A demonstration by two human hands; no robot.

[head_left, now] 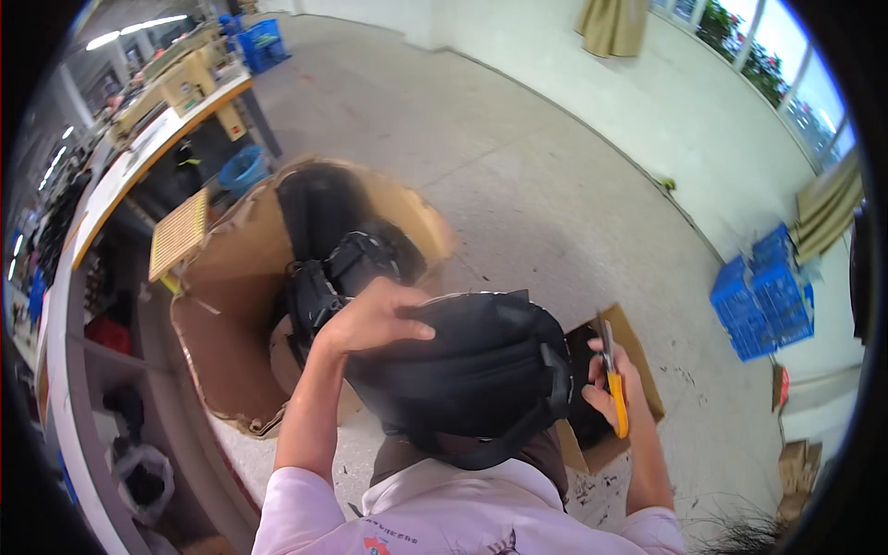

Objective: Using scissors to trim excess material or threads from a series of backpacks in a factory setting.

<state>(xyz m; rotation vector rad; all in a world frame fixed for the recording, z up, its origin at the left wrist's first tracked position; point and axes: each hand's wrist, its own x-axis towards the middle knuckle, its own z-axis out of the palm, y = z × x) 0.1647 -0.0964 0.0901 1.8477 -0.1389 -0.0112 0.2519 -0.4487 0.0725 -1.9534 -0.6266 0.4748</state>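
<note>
A black padded bag point(453, 361) with a webbing strap rests across my lap. My left hand point(375, 319) grips its far left edge, the thumb lying over the fabric and the other fingers partly hidden. To the right of the bag, my right hand point(629, 379) holds yellow-handled scissors point(618, 407) with the metal blades pointing away from me. Their blades are apart from the bag. Beneath that hand stands a small cardboard box point(646, 356) with dark contents I cannot make out.
A large cardboard carton point(217, 342) at my left holds several black bags point(356, 264). Along the left runs a workbench point(125, 176) with shelves below. Blue crates point(763, 296) stand by the right wall. Dark scraps point(684, 375) litter the concrete floor.
</note>
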